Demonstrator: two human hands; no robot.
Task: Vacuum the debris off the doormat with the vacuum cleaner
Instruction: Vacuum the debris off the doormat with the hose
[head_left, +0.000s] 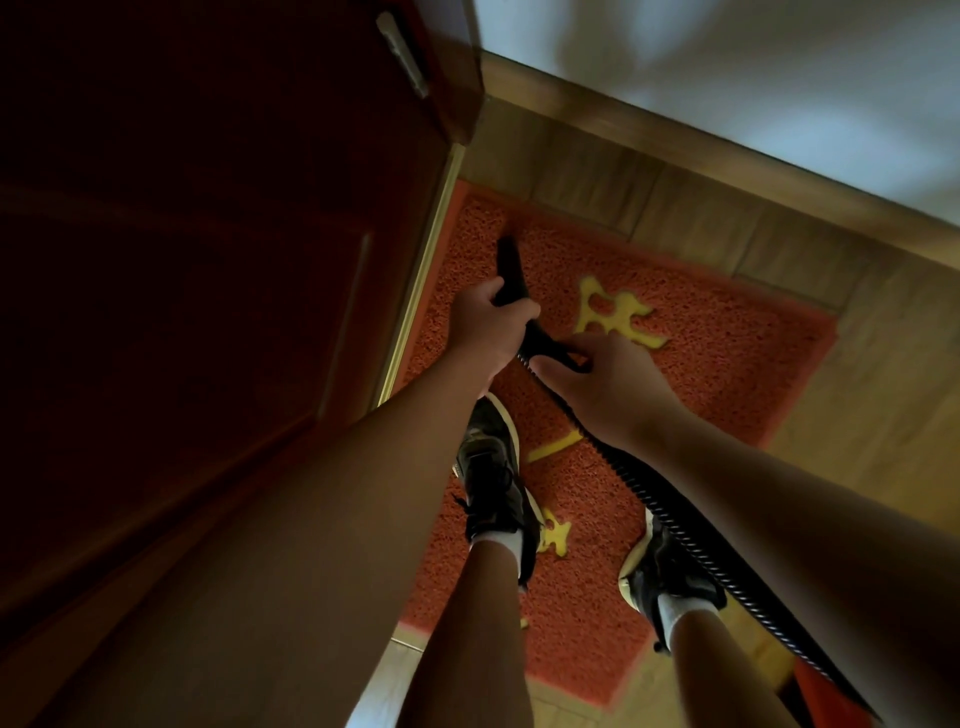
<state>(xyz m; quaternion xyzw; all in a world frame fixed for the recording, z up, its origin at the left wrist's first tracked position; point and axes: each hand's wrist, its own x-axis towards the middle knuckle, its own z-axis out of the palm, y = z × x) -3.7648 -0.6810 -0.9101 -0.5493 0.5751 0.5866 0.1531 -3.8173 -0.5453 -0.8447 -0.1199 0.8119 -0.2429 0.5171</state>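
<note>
The person stands on a red doormat (727, 353) with yellow characters (615, 317) woven into it, looking straight down at both bare forearms. The mat lies on a wood-look floor (857, 395), its left edge just beside a brass threshold strip (421, 270) at the foot of a dark red door (208, 260).

The left hand (485, 327) grips the vacuum cleaner's black nozzle (509, 265), its fingers curled round the tube from the left and the thumb on top. The nozzle slants forward and down, and its tip meets the mat near the far left corner, close to the threshold strip. The right hand (597, 384) holds the black handle piece where the nozzle joins the ribbed hose (623, 467); its fingers (582, 345) are bent round that piece and the thumb lies beneath it. From there the hose runs back under the right forearm, past the right shoe (665, 566), and out of the lower right edge.

Both dark shoes stand on the mat, the left shoe (491, 467) ahead of the right, with white socks showing above them. Any debris on the pile is too small to make out in the dim light.

Beyond the mat a wooden baseboard (675, 119) runs along a white wall (779, 78).
</note>
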